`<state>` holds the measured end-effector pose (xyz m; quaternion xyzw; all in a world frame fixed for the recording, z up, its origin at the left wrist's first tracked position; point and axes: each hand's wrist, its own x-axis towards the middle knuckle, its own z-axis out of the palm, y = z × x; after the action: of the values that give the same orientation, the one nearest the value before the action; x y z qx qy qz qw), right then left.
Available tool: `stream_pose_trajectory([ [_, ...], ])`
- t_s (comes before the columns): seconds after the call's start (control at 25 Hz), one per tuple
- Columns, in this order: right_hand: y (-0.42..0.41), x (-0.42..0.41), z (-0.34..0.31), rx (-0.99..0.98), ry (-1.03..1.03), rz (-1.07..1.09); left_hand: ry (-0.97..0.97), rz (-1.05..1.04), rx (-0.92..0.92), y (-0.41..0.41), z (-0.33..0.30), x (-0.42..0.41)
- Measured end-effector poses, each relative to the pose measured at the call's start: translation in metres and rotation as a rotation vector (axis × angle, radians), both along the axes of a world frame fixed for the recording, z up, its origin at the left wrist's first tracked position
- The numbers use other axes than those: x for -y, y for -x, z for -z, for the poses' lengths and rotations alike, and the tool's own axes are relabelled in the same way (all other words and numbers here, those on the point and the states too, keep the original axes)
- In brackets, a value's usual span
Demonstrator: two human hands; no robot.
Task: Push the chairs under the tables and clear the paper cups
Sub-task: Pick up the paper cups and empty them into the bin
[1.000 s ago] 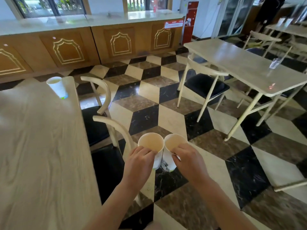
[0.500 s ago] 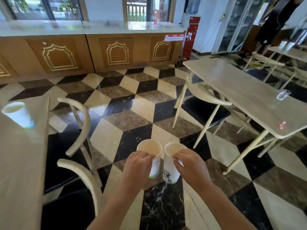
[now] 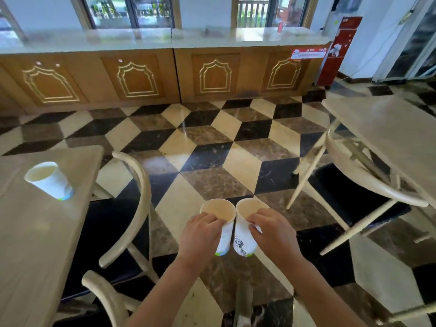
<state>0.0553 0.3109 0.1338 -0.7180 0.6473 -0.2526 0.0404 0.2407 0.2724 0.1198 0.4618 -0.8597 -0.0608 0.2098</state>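
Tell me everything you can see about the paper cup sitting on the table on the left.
The paper cup is white with a rolled rim and a thin green band at its base. It stands upright, open end up, on the pale wood-grain table near that table's far corner. Its inside looks cream-coloured; whether it holds any liquid cannot be told. Nothing touches it except the tabletop, and neither hand is near it. A curved white chair back stands to its right, apart from it.

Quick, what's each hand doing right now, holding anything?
Left hand: closed around a paper cup, held upright.
Right hand: closed around a second paper cup, rims touching.
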Motion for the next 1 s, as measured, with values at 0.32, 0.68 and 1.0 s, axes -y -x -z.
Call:
stream_pose_trajectory([
  [0.32,0.017,0.240,-0.015,0.090,-0.039,-0.265,-0.023,-0.287,-0.016,0.012,-0.011,0.185],
  [0.68,-0.031,0.443,0.002,0.065,-0.063,-0.468,0.036,-0.523,-0.077,-0.030,0.007,0.347],
  [1.0,-0.125,0.630,-0.008,0.064,-0.069,-0.607,0.103,-0.665,-0.075,-0.114,-0.001,0.517],
])
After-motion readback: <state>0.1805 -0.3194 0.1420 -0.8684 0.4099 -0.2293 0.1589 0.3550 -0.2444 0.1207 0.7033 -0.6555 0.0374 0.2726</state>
